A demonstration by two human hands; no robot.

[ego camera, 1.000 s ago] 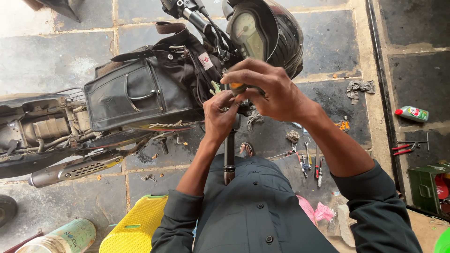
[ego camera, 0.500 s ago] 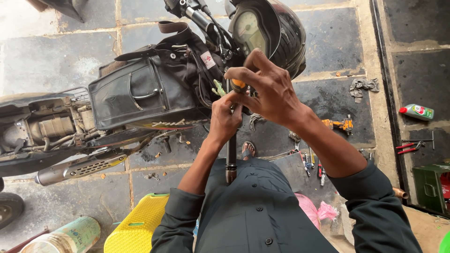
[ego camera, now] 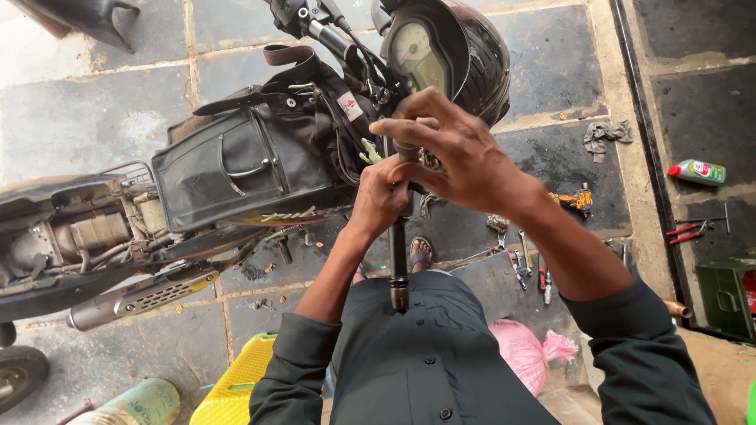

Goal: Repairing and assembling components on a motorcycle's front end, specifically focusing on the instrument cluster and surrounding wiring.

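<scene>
Two hands worked on the motorbike's handlebar.

The left hand [ego camera: 383, 198] was wrapped tight around the handlebar [ego camera: 398, 260], a dark tube that stuck out below the fist. The right hand [ego camera: 453, 149] sat just above it, fingers curled over the top of the bar. Behind both hands was the speedometer [ego camera: 415, 57]. Left of them lay the black bag [ego camera: 236, 169]. Tools [ego camera: 529, 264] lay on the floor to the right.

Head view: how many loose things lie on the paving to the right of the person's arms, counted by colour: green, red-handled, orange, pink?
Green bottle: 1
Green box: 1
Red-handled pliers: 1
Orange power tool: 1
Pink bag: 1
Total: 5
</scene>
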